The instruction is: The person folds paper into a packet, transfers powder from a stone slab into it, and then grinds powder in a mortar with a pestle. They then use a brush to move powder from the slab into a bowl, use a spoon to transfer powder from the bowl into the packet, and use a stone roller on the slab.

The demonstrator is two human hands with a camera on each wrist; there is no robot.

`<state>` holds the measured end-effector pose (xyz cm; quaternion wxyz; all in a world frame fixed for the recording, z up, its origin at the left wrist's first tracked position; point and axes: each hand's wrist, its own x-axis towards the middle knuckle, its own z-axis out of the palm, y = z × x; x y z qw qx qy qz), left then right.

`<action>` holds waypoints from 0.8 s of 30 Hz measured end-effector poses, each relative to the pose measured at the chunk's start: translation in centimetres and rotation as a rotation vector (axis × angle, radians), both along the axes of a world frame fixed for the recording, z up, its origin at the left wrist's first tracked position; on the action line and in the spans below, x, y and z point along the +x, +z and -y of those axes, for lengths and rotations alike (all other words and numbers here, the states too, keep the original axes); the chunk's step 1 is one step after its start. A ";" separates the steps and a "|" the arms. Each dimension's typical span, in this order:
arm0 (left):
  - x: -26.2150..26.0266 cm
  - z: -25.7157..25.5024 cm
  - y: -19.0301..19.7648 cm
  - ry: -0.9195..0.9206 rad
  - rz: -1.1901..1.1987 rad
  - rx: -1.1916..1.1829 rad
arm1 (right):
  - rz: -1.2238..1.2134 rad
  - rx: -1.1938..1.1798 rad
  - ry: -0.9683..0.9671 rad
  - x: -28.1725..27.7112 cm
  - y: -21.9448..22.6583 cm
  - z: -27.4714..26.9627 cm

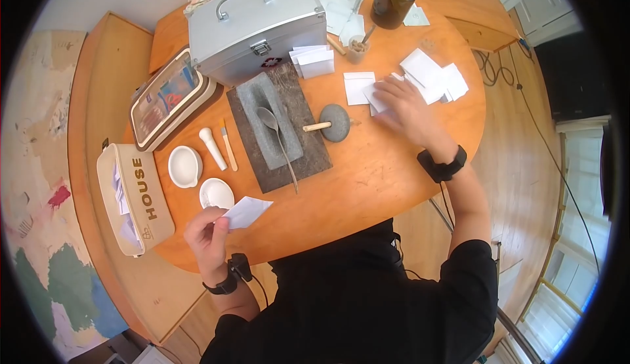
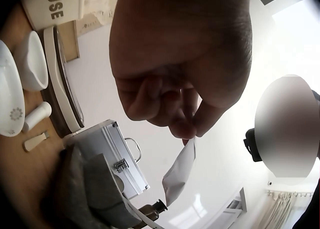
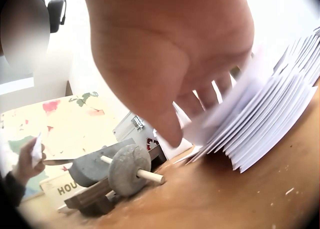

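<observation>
The left hand (image 1: 209,238) pinches a small white paper packet (image 1: 247,212) by one end, above the table's near left edge; the left wrist view shows the packet (image 2: 179,174) hanging from thumb and fingertips. At the right, the right hand (image 1: 408,113) lies over a spread of white envelopes (image 1: 430,79). In the right wrist view the envelopes (image 3: 270,113) stand in a fanned row, and the right hand (image 3: 175,63) has its fingers against the nearest one, thumb at its lower edge. Whether it grips that envelope is hard to tell.
A stone trough (image 1: 259,121) with a metal spoon (image 1: 275,131) lies mid-table, beside a stone wheel (image 1: 336,122). White bowl (image 1: 185,166), dish (image 1: 216,194) and pestle (image 1: 211,146) are left, near the HOUSE bin (image 1: 149,193). Behind stand a metal case (image 1: 256,23) and brown bottle (image 1: 394,0).
</observation>
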<state>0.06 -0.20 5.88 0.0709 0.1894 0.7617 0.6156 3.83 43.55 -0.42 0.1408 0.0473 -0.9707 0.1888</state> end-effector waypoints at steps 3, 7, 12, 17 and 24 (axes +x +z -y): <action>-0.1 -0.4 0.0 -0.007 0.008 0.010 | 0.022 -0.058 -0.046 -0.5 0.2 0.5; 0.0 -0.4 0.0 -0.030 -0.007 0.010 | 0.078 -0.144 -0.026 -2.2 -0.1 -0.1; 0.3 0.2 -0.1 -0.021 0.012 0.006 | 0.083 -0.099 0.042 -4.6 -2.3 0.1; 0.4 0.5 -0.3 -0.004 0.019 0.006 | 0.114 -0.232 -0.031 -5.2 -1.6 0.7; 0.2 1.2 -0.8 0.009 0.036 0.027 | 0.074 -0.585 -0.158 -4.5 -0.3 -0.6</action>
